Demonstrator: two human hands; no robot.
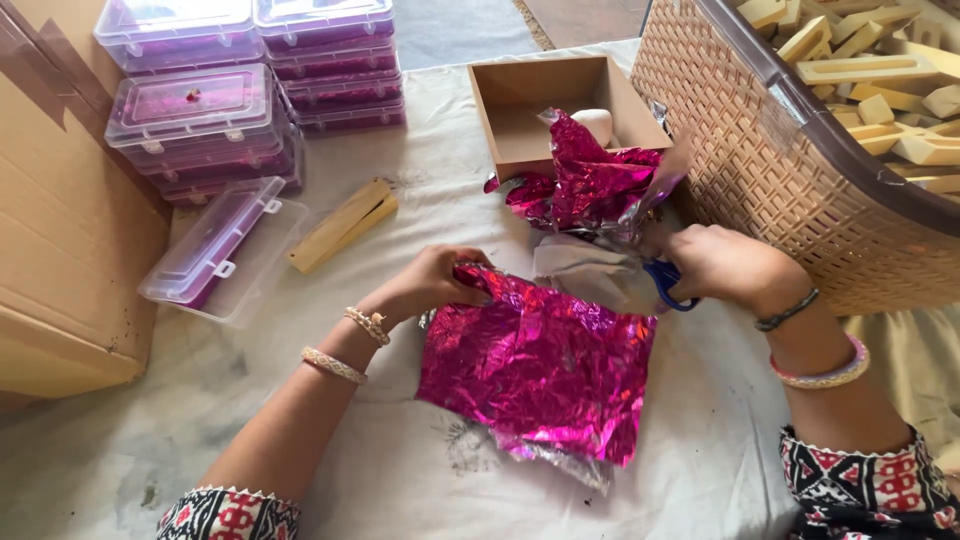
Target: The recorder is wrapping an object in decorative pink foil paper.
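My left hand (432, 283) pinches the top left edge of a crinkled pink foil sheet (540, 370) that lies on the white cloth. My right hand (725, 268) grips blue-handled scissors (668, 286) at the sheet's top right edge; the blades are hidden behind the foil. More crumpled pink foil (590, 180) spills out of an open brown cardboard box (520, 100) just beyond the hands.
A woven beige basket (790, 170) full of pale wooden blocks stands at the right. Stacked clear plastic cases with pink contents (210, 110) stand at the far left, one open case (215, 245) nearer. A wooden piece (342, 224) lies beside it. A cardboard carton (60, 230) borders the left.
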